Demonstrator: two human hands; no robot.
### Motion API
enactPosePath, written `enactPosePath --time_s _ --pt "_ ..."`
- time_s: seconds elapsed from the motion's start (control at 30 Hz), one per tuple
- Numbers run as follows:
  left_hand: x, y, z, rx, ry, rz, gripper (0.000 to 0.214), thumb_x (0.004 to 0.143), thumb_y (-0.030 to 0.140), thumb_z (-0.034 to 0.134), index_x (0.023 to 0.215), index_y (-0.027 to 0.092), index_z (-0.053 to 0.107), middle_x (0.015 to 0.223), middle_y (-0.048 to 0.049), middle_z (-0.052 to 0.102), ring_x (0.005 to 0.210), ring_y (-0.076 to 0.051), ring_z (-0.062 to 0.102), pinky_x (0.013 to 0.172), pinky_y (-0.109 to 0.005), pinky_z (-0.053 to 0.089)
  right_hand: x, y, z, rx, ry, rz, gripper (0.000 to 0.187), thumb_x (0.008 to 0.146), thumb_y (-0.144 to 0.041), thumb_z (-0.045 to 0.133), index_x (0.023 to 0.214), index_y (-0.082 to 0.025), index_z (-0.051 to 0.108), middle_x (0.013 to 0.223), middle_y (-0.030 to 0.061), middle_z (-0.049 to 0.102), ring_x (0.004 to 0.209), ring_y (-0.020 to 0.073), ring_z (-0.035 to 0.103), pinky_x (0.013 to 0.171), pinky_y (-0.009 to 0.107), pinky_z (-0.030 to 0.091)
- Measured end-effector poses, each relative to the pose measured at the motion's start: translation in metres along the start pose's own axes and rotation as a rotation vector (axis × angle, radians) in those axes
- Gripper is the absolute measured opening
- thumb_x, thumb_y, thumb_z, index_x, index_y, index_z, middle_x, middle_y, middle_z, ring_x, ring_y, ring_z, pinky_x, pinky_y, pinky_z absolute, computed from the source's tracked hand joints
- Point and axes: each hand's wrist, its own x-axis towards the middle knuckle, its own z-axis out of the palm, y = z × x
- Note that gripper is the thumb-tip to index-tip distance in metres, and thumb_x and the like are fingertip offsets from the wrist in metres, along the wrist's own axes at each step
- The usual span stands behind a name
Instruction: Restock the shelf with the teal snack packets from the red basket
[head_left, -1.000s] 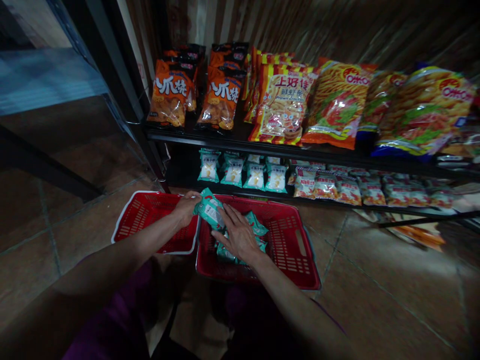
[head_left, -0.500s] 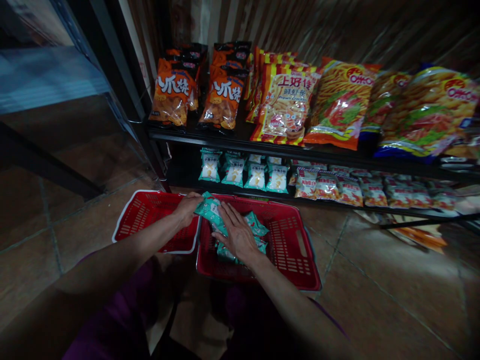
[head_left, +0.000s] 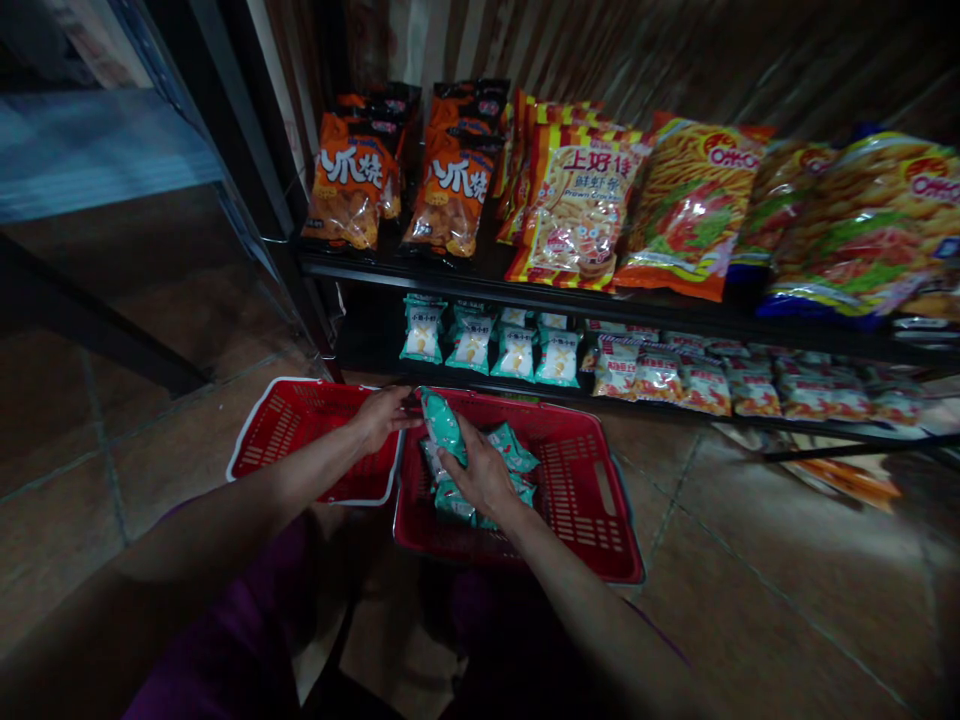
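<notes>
My right hand (head_left: 484, 470) is closed round a small teal snack packet (head_left: 444, 425) and holds it upright over a red plastic basket (head_left: 581, 500) on the floor. Several more teal packets (head_left: 510, 452) lie in that basket under and beside the hand. My left hand (head_left: 381, 415) rests with curled fingers on the rim between this basket and a second red basket (head_left: 300, 440) to the left; whether it grips anything is not visible.
A black shelf unit (head_left: 525, 285) stands ahead. Its lower shelf holds teal packets (head_left: 487, 345) and red-and-white packets (head_left: 675, 375). The upper shelf carries orange bags (head_left: 397, 180), a prawn cracker bag (head_left: 581, 205) and large crisp bags (head_left: 855, 225). The floor is brown tile (head_left: 787, 560).
My right hand has closed on a teal packet and lifted it upright. My left hand has let go of the packets it was holding and now rests on the basket rim.
</notes>
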Motion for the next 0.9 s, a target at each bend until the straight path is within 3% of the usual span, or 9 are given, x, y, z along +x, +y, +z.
enactPosePath --time_s 0.2,0.33,0.47,0.6,0.7,0.9 --pt "-0.004 0.001 -0.003 0.079 -0.054 0.060 0.009 0.070 0.009 0.067 0.069 0.013 0.060 0.069 -0.0030 0.064 0.055 -0.010 0.060 0.062 -0.026 0.053 0.004 -0.001 -0.008 0.471 -0.019 0.290 0.044 0.082 -0.040 0.054 0.121 -0.021 0.057 0.114 0.0059 0.067 0.103 0.0233 0.061 0.095 0.041 0.046" --pt "-0.005 -0.001 -0.004 0.098 -0.038 0.058 0.011 0.069 0.014 0.072 0.072 0.014 0.062 0.067 -0.0008 0.062 0.055 -0.009 0.057 0.060 -0.025 0.050 0.006 0.002 -0.004 0.833 0.022 0.425 0.044 0.074 -0.042 0.063 0.114 -0.023 0.062 0.116 0.0021 0.067 0.107 0.0234 0.061 0.093 0.038 0.047" --pt "-0.004 -0.002 -0.004 0.072 -0.092 0.030 0.024 0.063 0.026 0.080 0.077 0.015 0.064 0.078 -0.0042 0.067 0.066 -0.012 0.060 0.064 -0.026 0.049 0.008 -0.008 -0.005 1.134 0.039 0.573 0.042 0.063 -0.037 0.071 0.102 -0.022 0.065 0.103 0.0022 0.072 0.095 0.0238 0.066 0.081 0.036 0.052" --pt "-0.003 -0.003 -0.003 0.042 -0.141 0.006 0.033 0.059 0.032 0.083 0.081 0.014 0.066 0.085 -0.0071 0.070 0.077 -0.016 0.063 0.068 -0.026 0.048 0.010 -0.018 -0.011 1.202 0.015 0.695 0.039 0.058 -0.033 0.072 0.094 -0.021 0.066 0.093 0.0019 0.074 0.087 0.0240 0.068 0.062 0.029 0.052" --pt "-0.004 -0.004 -0.002 0.018 -0.145 0.003 0.031 0.060 0.030 0.083 0.082 0.014 0.066 0.088 -0.0075 0.071 0.078 -0.016 0.064 0.068 -0.026 0.048 0.010 -0.017 -0.011 1.222 -0.025 0.723 0.039 0.059 -0.033 0.072 0.095 -0.021 0.065 0.090 0.0013 0.074 0.084 0.0224 0.069 0.059 0.027 0.051" --pt "-0.004 -0.002 0.002 0.007 0.006 0.011 0.015 0.071 0.020 0.073 0.082 0.014 0.065 0.082 -0.0049 0.070 0.071 -0.014 0.063 0.065 -0.025 0.048 0.009 -0.009 -0.003 1.295 -0.094 0.658 0.041 0.064 -0.037 0.074 0.099 -0.019 0.063 0.097 0.0036 0.072 0.086 0.0219 0.068 0.062 0.030 0.054"
